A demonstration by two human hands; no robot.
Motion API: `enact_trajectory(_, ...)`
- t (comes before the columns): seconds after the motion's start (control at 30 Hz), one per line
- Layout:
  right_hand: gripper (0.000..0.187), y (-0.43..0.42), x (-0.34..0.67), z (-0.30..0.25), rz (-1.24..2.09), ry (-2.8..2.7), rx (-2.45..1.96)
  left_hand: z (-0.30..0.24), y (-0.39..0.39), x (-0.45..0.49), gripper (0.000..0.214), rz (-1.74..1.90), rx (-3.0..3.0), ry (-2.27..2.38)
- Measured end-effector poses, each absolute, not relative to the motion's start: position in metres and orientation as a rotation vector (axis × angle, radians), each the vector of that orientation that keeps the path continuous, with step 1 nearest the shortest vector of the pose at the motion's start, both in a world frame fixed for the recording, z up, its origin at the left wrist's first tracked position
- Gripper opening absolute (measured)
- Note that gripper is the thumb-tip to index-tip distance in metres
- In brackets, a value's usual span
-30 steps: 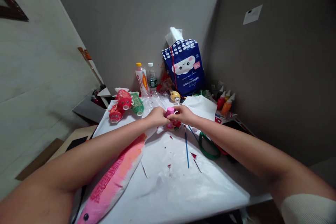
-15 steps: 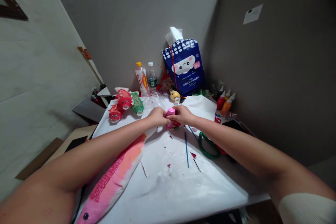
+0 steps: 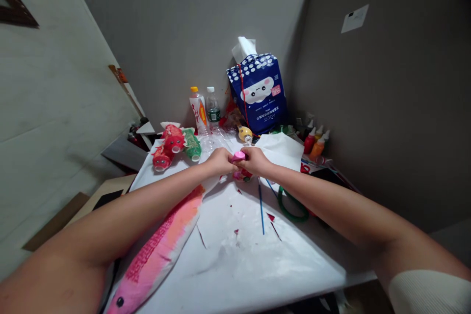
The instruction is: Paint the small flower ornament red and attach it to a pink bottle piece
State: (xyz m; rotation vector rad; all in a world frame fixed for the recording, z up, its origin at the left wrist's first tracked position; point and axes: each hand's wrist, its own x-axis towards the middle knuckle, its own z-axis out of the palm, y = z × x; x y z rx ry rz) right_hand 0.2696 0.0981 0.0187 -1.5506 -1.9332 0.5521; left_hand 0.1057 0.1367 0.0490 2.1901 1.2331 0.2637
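My left hand [image 3: 220, 161] and my right hand [image 3: 256, 161] meet over the middle of the table, fingers closed around a small pink-topped container [image 3: 239, 155] from both sides. Below the pink top shows a red patterned part [image 3: 242, 175]; fingers hide much of the container, so its exact kind is unclear. A long stuffed fish [image 3: 165, 245], painted pink and orange, lies under my left forearm. Just right of the container, a thin blue paintbrush [image 3: 262, 206] rests on the white table cover [image 3: 235, 265].
Red fish-shaped bottles [image 3: 172, 140] and a green one [image 3: 192, 146] lie at the left back. Behind stand plastic bottles [image 3: 213, 108] and a blue tissue pack [image 3: 257, 93]. Paint bottles [image 3: 317, 147], white paper [image 3: 281, 149] and a green ring [image 3: 292, 208] are rightward. Red scraps [image 3: 271, 217] lie scattered.
The pink top has tilted and sits slightly differently between my fingers. Both hands have shifted only a little; the other things lie as before.
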Motion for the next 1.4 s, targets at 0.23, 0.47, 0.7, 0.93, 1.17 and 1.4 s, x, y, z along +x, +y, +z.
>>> enact_trajectory(0.23, 0.029, 0.097, 0.268, 0.018, 0.531, -1.92, -1.574, 0.047, 0.139, 0.105, 0.031, 0.272, 2.188, 1.219)
enact_trajectory(0.47, 0.03, 0.099, 0.268, 0.015, 0.515, -1.955, -1.572, 0.044, 0.141, 0.105, 0.031, 0.282, 2.181, 1.217)
enact_trajectory(0.7, 0.03, 0.098, 0.266, 0.016, 0.512, -1.968, -1.593, 0.046, 0.141, 0.103, 0.031, 0.284, 2.185, 1.208)
enact_trajectory(0.93, 0.03, 0.093, 0.263, 0.019, 0.511, -1.961, -1.623, 0.044, 0.143, 0.101, 0.031, 0.253, 2.21, 1.157)
enact_trajectory(1.17, 0.031, 0.093, 0.261, 0.023, 0.514, -1.954, -1.628, 0.042, 0.147, 0.1, 0.031, 0.253, 2.249, 1.14)
enact_trajectory(1.4, 0.031, 0.094, 0.258, 0.021, 0.525, -1.955, -1.639, 0.041, 0.148, 0.098, 0.029, 0.242, 2.286, 1.144)
